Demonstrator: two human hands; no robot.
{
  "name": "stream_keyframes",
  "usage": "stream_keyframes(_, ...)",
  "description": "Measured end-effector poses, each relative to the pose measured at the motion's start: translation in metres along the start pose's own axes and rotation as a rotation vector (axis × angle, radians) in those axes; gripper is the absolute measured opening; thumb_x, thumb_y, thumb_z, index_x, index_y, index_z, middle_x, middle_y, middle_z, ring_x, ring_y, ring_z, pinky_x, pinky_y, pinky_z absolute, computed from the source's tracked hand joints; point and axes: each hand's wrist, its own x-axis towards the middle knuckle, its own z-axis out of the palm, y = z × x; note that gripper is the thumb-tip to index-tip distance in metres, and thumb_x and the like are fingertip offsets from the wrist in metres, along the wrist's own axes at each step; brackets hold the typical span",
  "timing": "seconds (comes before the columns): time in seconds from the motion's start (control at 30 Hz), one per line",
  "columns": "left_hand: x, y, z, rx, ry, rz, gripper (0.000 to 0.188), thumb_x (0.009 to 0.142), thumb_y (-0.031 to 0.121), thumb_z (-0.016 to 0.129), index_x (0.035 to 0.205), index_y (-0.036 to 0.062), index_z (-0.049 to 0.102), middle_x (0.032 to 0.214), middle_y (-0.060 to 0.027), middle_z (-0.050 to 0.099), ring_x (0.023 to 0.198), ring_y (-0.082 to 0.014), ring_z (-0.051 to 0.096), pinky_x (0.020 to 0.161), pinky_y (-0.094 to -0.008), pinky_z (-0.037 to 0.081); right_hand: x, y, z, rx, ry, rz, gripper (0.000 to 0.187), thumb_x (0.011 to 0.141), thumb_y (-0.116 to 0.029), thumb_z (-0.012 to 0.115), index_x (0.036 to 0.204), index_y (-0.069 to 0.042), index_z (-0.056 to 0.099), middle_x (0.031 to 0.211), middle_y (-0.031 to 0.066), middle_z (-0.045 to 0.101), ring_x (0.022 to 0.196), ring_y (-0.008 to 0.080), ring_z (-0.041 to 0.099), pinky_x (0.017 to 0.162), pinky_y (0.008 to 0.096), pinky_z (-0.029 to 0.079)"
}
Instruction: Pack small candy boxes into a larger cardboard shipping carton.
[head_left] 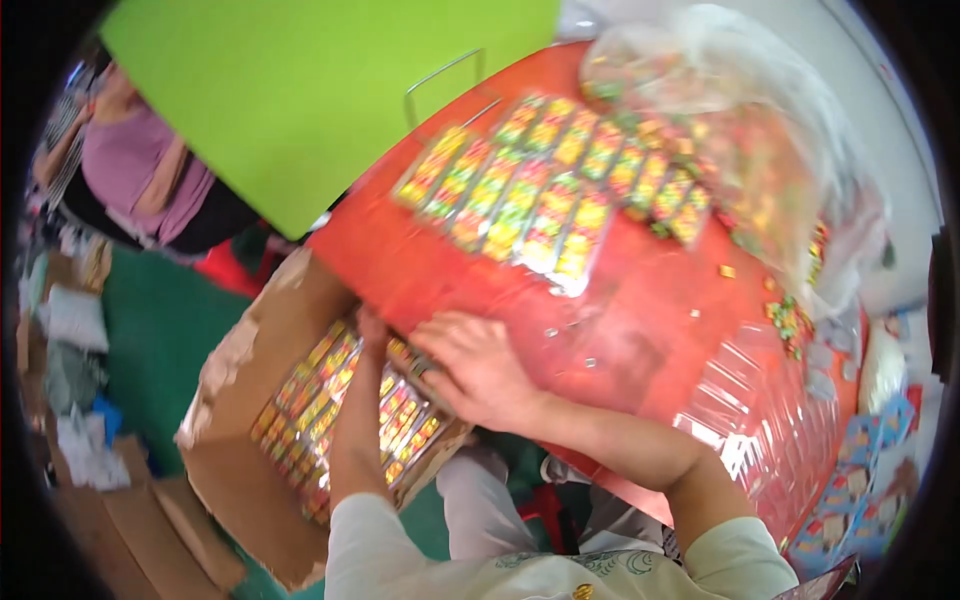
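A cardboard box [245,370] stands against the round red table [400,270], filled with clear plastic trays [300,405] of small red, yellow and green pieces. My left arm reaches across it, and my left hand [371,328] is at the far inner side; its fingers are blurred and mostly hidden. Over the box's right side, by the table edge, lies my right hand [480,368], palm down with fingers stretched leftward; no held thing shows. Farther up the table rest more filled trays [510,200], with others [650,180] beside them.
A large clear plastic bag [770,180] of colourful pieces sits at the table's far right, loose pieces [790,325] below it. Nearer are empty clear trays [750,400]. A green panel [330,80] rises beyond the table. At far left sits another person [145,170].
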Motion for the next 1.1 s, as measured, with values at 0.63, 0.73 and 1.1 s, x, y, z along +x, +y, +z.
stream_keyframes(0.63, -0.064, 0.467, 0.111, -0.353, -0.017, -0.268, 0.040, 0.090, 0.009, 0.049, 0.129, 0.0006, 0.049, 0.125, -0.0115, 0.053, 0.108, -0.0178, 0.055, 0.088, -0.0295, 0.044, -0.004, 0.149, -0.136, -0.244, 0.518, 0.940, 0.048, 0.089, -0.044, 0.046, 0.115, -0.006, 0.058, 0.120, 0.0166, 0.055, 0.115, 0.0341, 0.050, 0.093, 0.0490, 0.038)
stream_keyframes(0.73, -0.058, 0.478, 0.138, -0.427, -0.194, -0.331, 0.045, 0.089, 0.011, 0.050, 0.133, 0.0004, 0.046, 0.127, -0.0138, 0.051, 0.104, -0.0171, 0.056, 0.083, -0.0282, 0.046, -0.001, 0.152, -0.134, -0.405, 0.496, 0.962, 0.047, 0.087, -0.043, 0.051, 0.113, -0.004, 0.059, 0.115, 0.0161, 0.057, 0.111, 0.0320, 0.053, 0.092, 0.0494, 0.037)
stream_keyframes(1.1, -0.060, 0.487, 0.151, -0.027, -0.023, -0.283, 0.053, 0.089, 0.011, 0.054, 0.138, -0.0006, 0.038, 0.136, -0.0148, 0.041, 0.116, -0.0214, 0.047, 0.095, -0.0336, 0.040, -0.026, 0.141, -0.116, -0.534, 0.403, 0.779, 0.040, 0.088, -0.041, 0.050, 0.104, -0.007, 0.062, 0.110, 0.0125, 0.055, 0.106, 0.0298, 0.050, 0.088, 0.0502, 0.035)
